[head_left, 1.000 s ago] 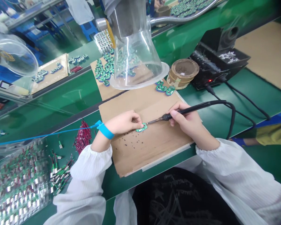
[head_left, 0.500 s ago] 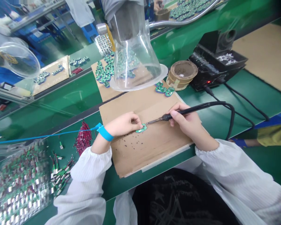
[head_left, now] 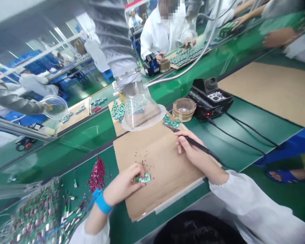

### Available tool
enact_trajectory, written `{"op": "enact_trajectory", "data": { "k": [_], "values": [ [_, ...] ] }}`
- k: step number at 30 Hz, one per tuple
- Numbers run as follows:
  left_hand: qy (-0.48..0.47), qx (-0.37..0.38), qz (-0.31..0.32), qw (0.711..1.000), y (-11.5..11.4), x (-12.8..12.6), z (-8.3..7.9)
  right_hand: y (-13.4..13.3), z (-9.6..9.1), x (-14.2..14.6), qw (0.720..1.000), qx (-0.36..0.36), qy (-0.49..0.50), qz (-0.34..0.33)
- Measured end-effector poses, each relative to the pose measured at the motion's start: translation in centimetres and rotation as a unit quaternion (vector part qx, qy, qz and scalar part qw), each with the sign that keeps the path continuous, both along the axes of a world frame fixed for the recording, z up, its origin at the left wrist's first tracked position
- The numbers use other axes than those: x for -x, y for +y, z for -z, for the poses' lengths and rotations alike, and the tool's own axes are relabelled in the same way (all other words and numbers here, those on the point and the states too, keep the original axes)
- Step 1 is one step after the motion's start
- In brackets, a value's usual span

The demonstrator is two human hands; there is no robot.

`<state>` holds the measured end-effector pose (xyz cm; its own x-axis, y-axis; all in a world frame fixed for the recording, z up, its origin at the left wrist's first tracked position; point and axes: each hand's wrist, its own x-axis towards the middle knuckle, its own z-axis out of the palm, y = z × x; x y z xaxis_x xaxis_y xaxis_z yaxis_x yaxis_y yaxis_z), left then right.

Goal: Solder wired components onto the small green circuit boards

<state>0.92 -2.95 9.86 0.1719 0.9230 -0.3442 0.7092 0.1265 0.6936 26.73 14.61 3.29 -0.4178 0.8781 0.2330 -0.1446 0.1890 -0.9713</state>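
My left hand (head_left: 128, 179) is closed on a small green circuit board (head_left: 145, 178), pinching its left end low over the brown cardboard sheet (head_left: 173, 169). A blue band (head_left: 102, 201) circles my left wrist. In my right hand (head_left: 191, 150) is a soldering iron (head_left: 198, 145), gripped like a pen. Its tip points up and left, close to a few loose boards (head_left: 170, 122) at the sheet's far edge and apart from the held board. Dark specks lie scattered on the cardboard beyond my left fingers.
A clear fume hood (head_left: 142, 115) hangs over the sheet's far side. Behind my right hand stand a round brown pot (head_left: 184, 110) and a black soldering station (head_left: 209, 101) with cables. Red wires (head_left: 96, 174) and wired metal parts (head_left: 35, 210) lie left. Co-workers sit across the bench.
The soldering iron's tip has moved away from the circuit board toward the far loose boards. My left hand has brought the board nearer to me and leftward. The camera view has tilted upward.
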Motion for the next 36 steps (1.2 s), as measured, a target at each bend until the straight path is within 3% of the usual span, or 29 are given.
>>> {"op": "enact_trajectory", "data": {
  "k": [2,5,8,10,13,17,19,21,24,27,32,36],
  "values": [
    [0.044,0.038,-0.023,0.998,-1.4,2.5,-1.3,0.2,0.1,-0.1,0.999,-0.021,-0.029,0.001],
    [0.159,0.005,-0.175,0.972,-3.0,9.3,-4.6,1.6,-0.4,-0.5,0.978,-0.170,-0.120,-0.001],
    [0.315,-0.105,-0.322,0.887,-4.6,15.4,-7.8,4.2,-1.1,-1.0,0.912,-0.347,-0.218,-0.009],
    [0.380,-0.134,-0.366,0.839,-5.8,16.3,-8.6,5.8,-1.2,-1.1,0.894,-0.380,-0.239,-0.008],
    [0.366,-0.116,-0.374,0.844,-7.4,13.0,-6.7,6.8,-0.5,-0.9,0.888,-0.390,-0.245,-0.012],
    [0.339,-0.100,-0.399,0.846,-7.3,7.1,-0.8,5.6,1.0,-0.9,0.878,-0.415,-0.232,-0.054],
    [0.337,-0.099,-0.424,0.835,-7.0,5.7,1.6,4.4,1.4,-0.8,0.870,-0.431,-0.218,-0.097],
    [0.339,-0.097,-0.446,0.823,-6.7,5.4,2.8,2.9,1.4,-0.4,0.865,-0.429,-0.208,-0.156],
    [0.338,-0.085,-0.464,0.815,-6.4,5.8,2.9,0.6,1.0,1.1,0.864,-0.399,-0.187,-0.246],
    [0.336,-0.076,-0.467,0.814,-6.2,6.0,2.2,-0.7,0.6,3.6,0.856,-0.395,-0.158,-0.293],
    [0.324,-0.062,-0.428,0.842,-6.0,5.9,2.3,-0.5,0.4,7.8,0.852,-0.396,-0.156,-0.304],
    [0.299,-0.042,-0.379,0.875,-5.3,6.9,3.0,0.1,0.0,8.8,0.865,-0.380,-0.186,-0.269]
  ]
}}
